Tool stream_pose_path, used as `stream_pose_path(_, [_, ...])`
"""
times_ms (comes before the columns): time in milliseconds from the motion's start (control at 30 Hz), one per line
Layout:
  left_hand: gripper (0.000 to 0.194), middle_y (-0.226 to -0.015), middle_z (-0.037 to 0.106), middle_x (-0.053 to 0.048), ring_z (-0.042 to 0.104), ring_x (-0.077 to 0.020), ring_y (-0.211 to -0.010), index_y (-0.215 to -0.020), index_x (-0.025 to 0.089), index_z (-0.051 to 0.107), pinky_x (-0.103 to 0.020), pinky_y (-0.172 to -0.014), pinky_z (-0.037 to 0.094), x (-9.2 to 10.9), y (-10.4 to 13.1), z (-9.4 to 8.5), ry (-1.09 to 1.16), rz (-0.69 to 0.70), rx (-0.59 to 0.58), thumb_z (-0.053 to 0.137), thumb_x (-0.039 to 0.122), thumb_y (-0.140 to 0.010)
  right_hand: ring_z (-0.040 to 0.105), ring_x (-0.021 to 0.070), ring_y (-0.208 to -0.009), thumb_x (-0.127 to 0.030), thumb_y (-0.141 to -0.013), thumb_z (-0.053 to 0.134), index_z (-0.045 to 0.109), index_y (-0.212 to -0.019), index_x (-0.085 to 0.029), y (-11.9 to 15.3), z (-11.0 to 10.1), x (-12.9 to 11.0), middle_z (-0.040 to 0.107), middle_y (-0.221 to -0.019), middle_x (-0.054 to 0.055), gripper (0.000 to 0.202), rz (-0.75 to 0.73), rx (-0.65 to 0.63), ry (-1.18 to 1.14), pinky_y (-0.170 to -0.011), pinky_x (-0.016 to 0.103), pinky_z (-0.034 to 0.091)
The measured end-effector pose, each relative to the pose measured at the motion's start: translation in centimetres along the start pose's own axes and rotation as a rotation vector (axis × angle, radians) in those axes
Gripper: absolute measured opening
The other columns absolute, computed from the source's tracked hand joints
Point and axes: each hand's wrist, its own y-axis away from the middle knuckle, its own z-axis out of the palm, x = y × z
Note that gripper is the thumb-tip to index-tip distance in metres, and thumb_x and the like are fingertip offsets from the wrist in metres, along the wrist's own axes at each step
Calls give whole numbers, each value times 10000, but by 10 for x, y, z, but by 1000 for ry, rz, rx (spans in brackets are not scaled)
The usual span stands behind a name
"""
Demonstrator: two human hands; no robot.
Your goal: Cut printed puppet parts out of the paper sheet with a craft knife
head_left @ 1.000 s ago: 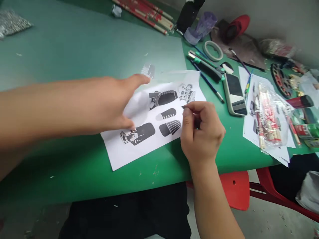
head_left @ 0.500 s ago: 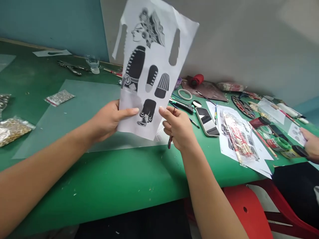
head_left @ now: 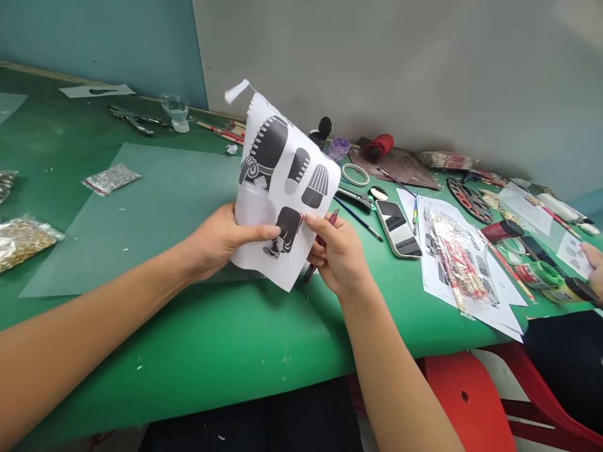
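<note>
A white printed paper sheet (head_left: 264, 213) with dark figure parts is held up above the green table, its far end curling backward. My left hand (head_left: 219, 242) grips the sheet's left edge, thumb lying on the front near a dark printed shape. Closed at the right edge, my right hand (head_left: 336, 248) pinches the paper between thumb and fingers. A slim dark-red tool (head_left: 333, 217) also sits in that hand, its dark end poking out below the fingers; its kind is partly hidden. Beneath the sheet lies a translucent mat (head_left: 155, 207).
Pliers (head_left: 136, 119), a clear cup (head_left: 176, 116) and bead bags (head_left: 112, 179) lie to the left. Rightward are a phone (head_left: 398, 229), a tape roll (head_left: 355, 175), papers under a bag of pencils (head_left: 459, 257) and paint jars (head_left: 537, 274). Another person's hand (head_left: 594, 263) shows at far right.
The sheet has come down, and its upper part now curls back, hiding the printed head. Both hands still hold it; the dark-red tool has shifted in the right hand.
</note>
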Motion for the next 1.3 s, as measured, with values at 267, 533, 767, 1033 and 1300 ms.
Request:
stream_pose_path(267, [486, -1128, 778, -59, 709, -339, -1108, -1043, 238, 779, -392, -884, 630, -1, -1, 0, 41, 52, 54, 923, 364, -596, 159, 32, -448, -404, -748, 782, 638, -797, -185, 3, -2, -1, 242, -477, -133, 267, 19, -68, 37, -428, 210, 146])
stream_pose_path(533, [439, -1096, 789, -48, 727, -310, -1086, -1048, 237, 780, -326, -824, 652, -1, 0, 2, 89, 82, 61, 911, 341, -643, 158, 39, -463, -398, -797, 743, 621, -798, -185, 4, -2, -1, 237, -489, -130, 245, 44, -105, 69, -442, 221, 153])
stream_pose_path(767, [373, -1089, 789, -43, 746, -271, -1026, -1032, 230, 774, -289, -790, 660, 1, 0, 2, 107, 79, 99, 886, 351, -698, 192, 36, -473, -371, -772, 779, 639, -792, -171, 6, -3, -4, 284, -512, -117, 245, 70, -139, 94, -445, 224, 141])
stream_pose_path(1033, [403, -1096, 784, -55, 751, -260, -1003, -1090, 210, 742, -281, -772, 663, 3, 3, 4, 79, 65, 98, 852, 373, -738, 184, 39, -483, -350, -808, 741, 503, -689, -203, 6, -6, -1, 233, -520, -117, 304, 76, -152, 112, -460, 223, 149])
stream_pose_path(1300, [506, -1173, 737, -101, 728, -309, -1019, -1240, 184, 597, -428, -837, 649, 7, 3, 2, -150, 142, 59, 640, 506, -851, 165, 32, -460, -343, -800, 740, 423, -649, -219, 17, -7, -14, 267, -502, -117, 372, 101, -95, 147, -437, 227, 110])
